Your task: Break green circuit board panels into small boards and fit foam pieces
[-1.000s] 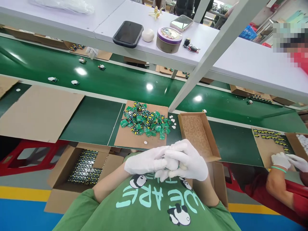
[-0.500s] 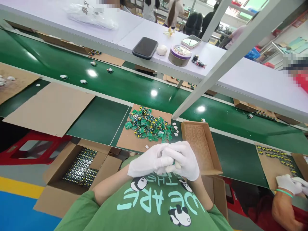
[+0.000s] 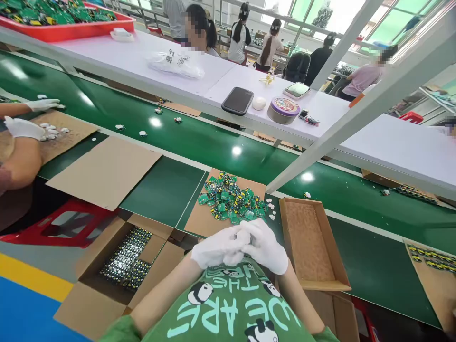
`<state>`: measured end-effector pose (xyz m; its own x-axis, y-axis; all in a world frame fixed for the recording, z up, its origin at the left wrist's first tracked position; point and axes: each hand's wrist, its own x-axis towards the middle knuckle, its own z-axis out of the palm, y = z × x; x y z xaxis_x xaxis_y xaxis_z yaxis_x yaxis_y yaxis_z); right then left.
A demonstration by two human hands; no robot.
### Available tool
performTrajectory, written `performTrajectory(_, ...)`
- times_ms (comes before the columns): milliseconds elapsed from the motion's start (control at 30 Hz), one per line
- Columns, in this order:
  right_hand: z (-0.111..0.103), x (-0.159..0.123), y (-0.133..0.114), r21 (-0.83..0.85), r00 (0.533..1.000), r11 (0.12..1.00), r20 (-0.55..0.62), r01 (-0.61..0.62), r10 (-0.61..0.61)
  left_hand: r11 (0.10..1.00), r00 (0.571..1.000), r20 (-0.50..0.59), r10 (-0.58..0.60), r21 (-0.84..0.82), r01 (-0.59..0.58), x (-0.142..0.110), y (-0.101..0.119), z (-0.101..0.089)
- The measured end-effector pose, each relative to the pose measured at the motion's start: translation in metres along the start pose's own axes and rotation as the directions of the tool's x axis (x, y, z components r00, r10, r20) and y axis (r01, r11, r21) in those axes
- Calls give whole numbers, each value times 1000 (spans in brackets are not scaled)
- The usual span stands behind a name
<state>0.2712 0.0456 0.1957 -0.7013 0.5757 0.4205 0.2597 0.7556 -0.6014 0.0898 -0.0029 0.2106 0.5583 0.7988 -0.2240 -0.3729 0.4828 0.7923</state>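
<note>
Both my hands wear white gloves and are clasped together close to my chest, above my green shirt. My left hand (image 3: 217, 249) and my right hand (image 3: 265, 247) curl round each other; whatever sits between the fingers is hidden. Just beyond them a cardboard sheet (image 3: 199, 221) carries a heap of small green circuit boards (image 3: 231, 202), with a few white caps (image 3: 271, 211) beside it. An empty shallow cardboard tray (image 3: 331, 266) lies to the right of my hands.
A green conveyor belt (image 3: 213, 137) carries small white parts (image 3: 142, 133). A white shelf above holds a phone (image 3: 237, 100), a round tin (image 3: 283, 110) and keys. An open carton of boards (image 3: 126, 259) sits lower left. A co-worker's gloved hands (image 3: 24, 127) work at far left.
The camera has tilted up and swung left, so the far shelf, distant people and a left co-worker come into view. My clasped hands stay together, their fingers shifting slightly.
</note>
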Motion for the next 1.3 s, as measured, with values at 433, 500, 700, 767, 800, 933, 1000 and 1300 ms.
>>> performTrajectory(433, 41, 108, 247, -138, 502, 494, -27, -858, 865, 965, 459, -867, -196, -89, 246, -115, -85, -100)
performTrajectory(500, 53, 111, 263, -148, 467, 457, -42, -877, 883, 970, 487, -845, -221, -139, 199, -123, -88, -100)
performTrajectory(700, 96, 42, 201, -70, 568, 564, -151, -823, 809, 935, 462, -857, -228, -59, 350, -101, -81, -118)
performTrajectory(767, 118, -4, 151, -48, 591, 593, -169, -804, 789, 892, 522, -832, -188, 77, 445, -86, -74, -129)
performTrajectory(800, 129, -29, 126, -39, 589, 592, -172, -805, 790, 866, 568, -805, -170, 154, 476, -77, -69, -135)
performTrajectory(933, 167, -115, 47, 3, 463, 471, -180, -882, 868, 687, 755, -646, -113, 499, 529, -34, -50, -157)
performTrajectory(1000, 175, -148, 27, 39, 335, 348, -191, -937, 923, 517, 837, -538, -96, 692, 504, -7, -44, -163)
performTrajectory(1300, 221, -253, -77, 281, -504, -442, -207, -852, 839, 280, 922, -65, -382, 942, 183, 81, -76, -136)
